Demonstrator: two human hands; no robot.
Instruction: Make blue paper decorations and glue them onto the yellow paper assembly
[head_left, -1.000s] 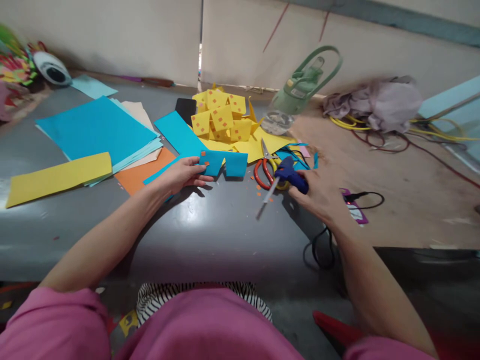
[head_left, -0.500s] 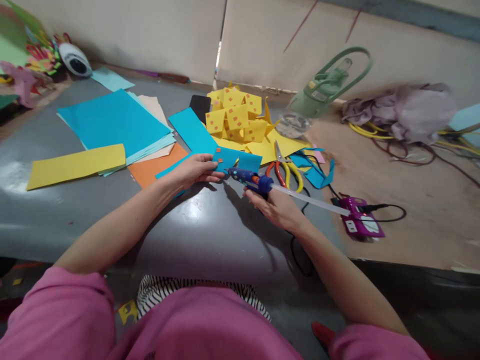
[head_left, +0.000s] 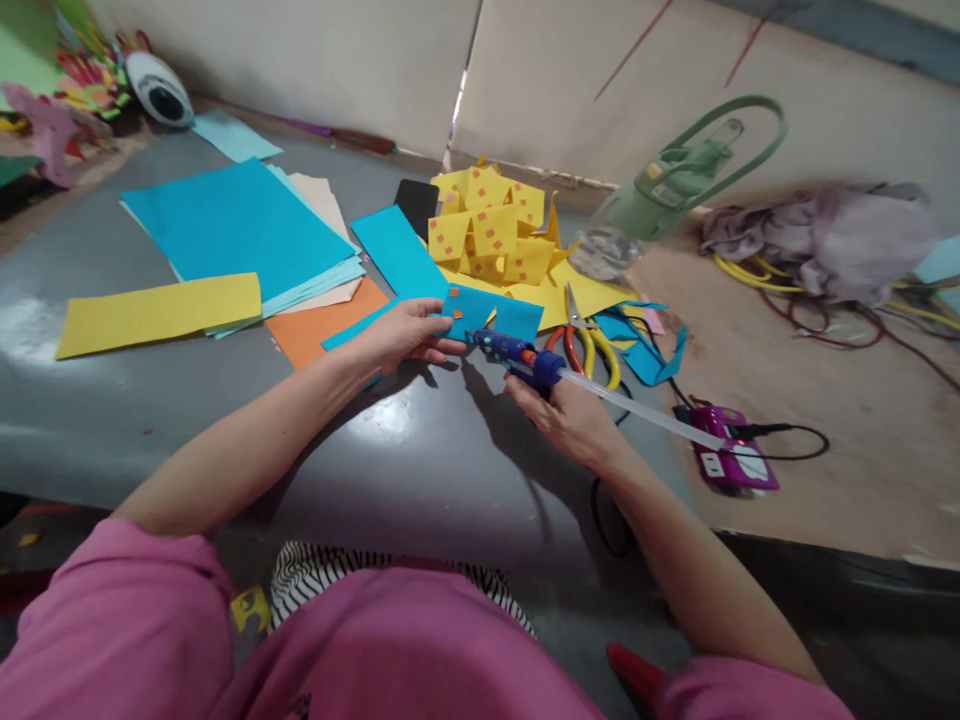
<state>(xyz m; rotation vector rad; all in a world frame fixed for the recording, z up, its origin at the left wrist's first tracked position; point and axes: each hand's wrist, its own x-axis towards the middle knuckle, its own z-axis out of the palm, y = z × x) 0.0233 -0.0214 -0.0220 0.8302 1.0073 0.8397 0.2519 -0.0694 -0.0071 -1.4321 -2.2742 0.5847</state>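
Note:
My left hand [head_left: 421, 332] pinches the left end of a blue paper strip [head_left: 517, 312], which carries two small orange squares near my fingertips. A dark blue glue gun [head_left: 517, 355] is gripped in my right hand [head_left: 566, 412], its nozzle at the lower edge of the strip. From the gun's rear a long translucent glue stick [head_left: 637, 408] sticks out to the right. Whether glue is coming out is too small to tell. Just behind lies a heap of folded yellow paper pieces [head_left: 491, 235] with orange squares on them. Scissors [head_left: 585, 345] with red and yellow handles rest right of the strip.
Blue sheets [head_left: 240, 220], a yellow strip [head_left: 157, 312] and orange paper [head_left: 322, 325] lie left on the grey table. A green-topped bottle [head_left: 645, 205] stands behind, right of a black phone [head_left: 417, 205]. At right is a purple power strip [head_left: 731, 450] with cables.
The view has shifted slightly, so everything sits a little further right. Both hands keep their holds on the strip and the glue gun, and the nozzle stays close to the strip.

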